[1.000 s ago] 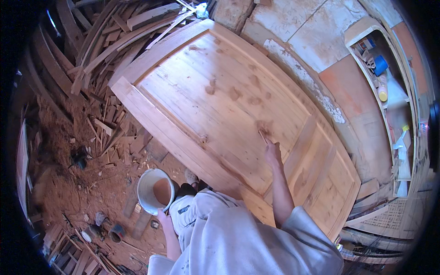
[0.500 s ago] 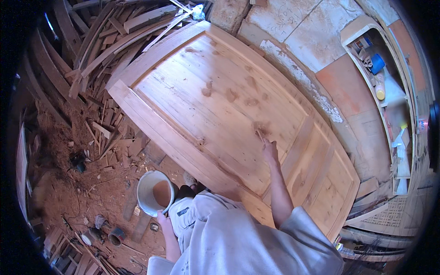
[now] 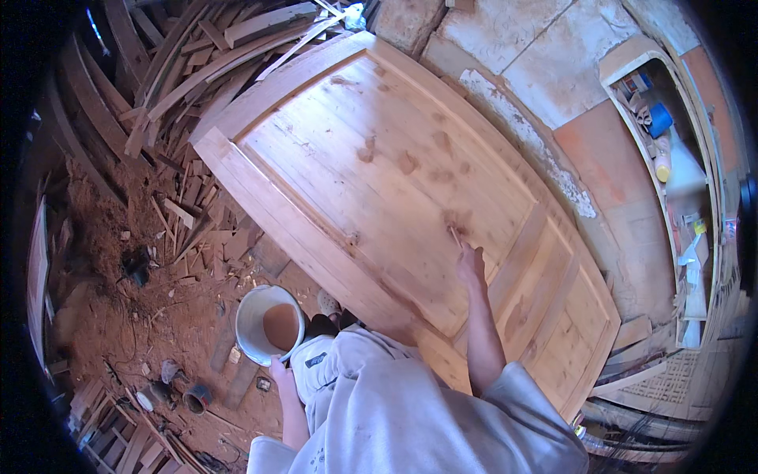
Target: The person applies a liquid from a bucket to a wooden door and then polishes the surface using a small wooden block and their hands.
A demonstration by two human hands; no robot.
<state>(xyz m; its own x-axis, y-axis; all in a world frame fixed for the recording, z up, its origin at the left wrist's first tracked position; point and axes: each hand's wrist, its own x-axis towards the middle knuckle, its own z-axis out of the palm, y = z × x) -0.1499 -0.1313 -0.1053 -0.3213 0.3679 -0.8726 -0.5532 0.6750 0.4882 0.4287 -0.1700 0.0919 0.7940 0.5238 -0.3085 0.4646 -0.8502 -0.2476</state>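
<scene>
- The right hand (image 3: 471, 263) grips a thin brush-like tool (image 3: 454, 231), its tip at a brown patch (image 3: 458, 216) on the panelled wooden door (image 3: 379, 209).
- The left hand (image 3: 280, 370) grips the rim side of a pale bucket (image 3: 245, 336) holding reddish-brown filler (image 3: 281, 326), beside the door's near long edge.
- The work looks partway along: several brown spots (image 3: 407, 163) mark the large panel, mostly toward its far long edge; whether the marks on the narrower panels (image 3: 521, 312) are filler or knots, I cannot tell.
- Much of the door's face is bare wood; how much needs filler is unclear.
- Around it: a sawdust-strewn floor (image 3: 205, 308), timber offcuts (image 3: 185, 217) past the near left corner, stone slabs (image 3: 545, 59) along the far edge, and a shelf unit (image 3: 616, 67) holding a blue container (image 3: 660, 120).
</scene>
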